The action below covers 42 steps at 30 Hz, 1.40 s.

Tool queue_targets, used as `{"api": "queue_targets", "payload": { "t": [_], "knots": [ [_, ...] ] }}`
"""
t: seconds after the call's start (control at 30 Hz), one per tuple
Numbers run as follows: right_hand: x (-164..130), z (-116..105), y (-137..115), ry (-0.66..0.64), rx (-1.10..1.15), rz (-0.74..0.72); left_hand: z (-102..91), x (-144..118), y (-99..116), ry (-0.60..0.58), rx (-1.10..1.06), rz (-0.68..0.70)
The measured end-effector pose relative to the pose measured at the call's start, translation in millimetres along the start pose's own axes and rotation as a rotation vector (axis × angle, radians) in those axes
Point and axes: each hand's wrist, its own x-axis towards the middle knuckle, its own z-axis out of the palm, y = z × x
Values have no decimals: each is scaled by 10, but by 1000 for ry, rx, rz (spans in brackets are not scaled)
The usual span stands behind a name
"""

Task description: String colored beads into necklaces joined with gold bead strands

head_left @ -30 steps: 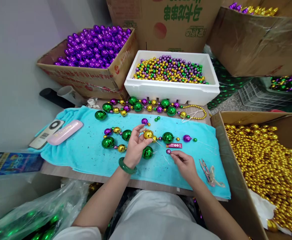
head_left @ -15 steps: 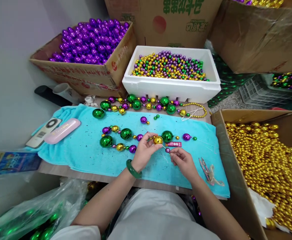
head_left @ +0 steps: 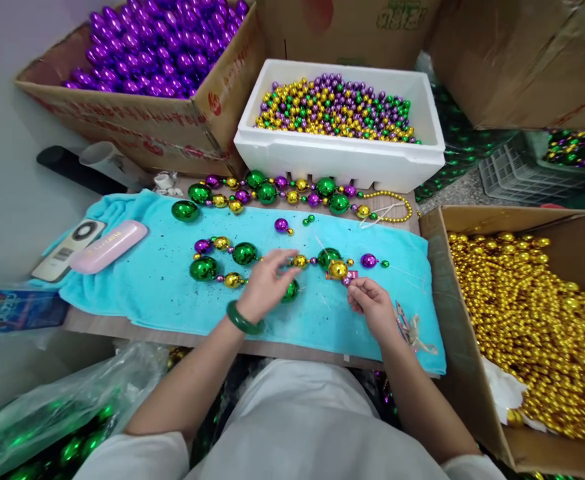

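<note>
On the towel point(head_left: 172, 293), pink case point(head_left: 108, 246), lettering unreadable

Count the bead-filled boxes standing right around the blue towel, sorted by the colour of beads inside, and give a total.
Purple beads: 1, the cardboard box of purple beads
Gold beads: 1, the cardboard box of gold beads
Mixed purple, gold and green beads: 1, the white foam box
Total: 3
</note>
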Motion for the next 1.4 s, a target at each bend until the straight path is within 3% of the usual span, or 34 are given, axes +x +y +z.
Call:
{"api": "queue_targets", "payload": {
  "t": [0.07, 0.13, 0.3, 0.47, 0.63, 0.83, 0.93, 1.1, 1.2, 1.27, 1.33, 1.4],
  "knots": [
    [23, -32, -4, 33, 1, -7, -227, 118, -97, 142, 180, 1],
    [41, -40, -6, 49, 12, -4, -395, 200, -195, 207, 300, -6],
    [81, -12, -1, 47, 50, 23, -502, 330, -354, 202, 414, 63],
    [86, -65, -4, 98, 53, -22, -366, 548, -374, 102, 495, 71],
    [64, -128, -12, 122, 27, -43, -170, 772, -253, 18, 644, 98],
    [50, -97, -28, 131, 3, -58, 138, 1165, -210, -88, 777, 246],
    [46, -86, -35, 124, -10, -70, 305, 1340, -253, -162, 771, 222],
    [36, -113, -30, 124, -35, -99, 409, 1366, -225, -135, 756, 208],
    [34, -132, -29, 133, -21, -104, 331, 1227, -131, -59, 509, 170],
    [30, -133, -30, 136, -15, -105, 241, 1102, -58, -32, 63, 21],
    [23, -122, -29, 134, -17, -110, 143, 972, 12, -71, -440, -177],
    [11, -103, -23, 128, -25, -120, 58, 857, 68, -125, -798, -309]
  ]
}}
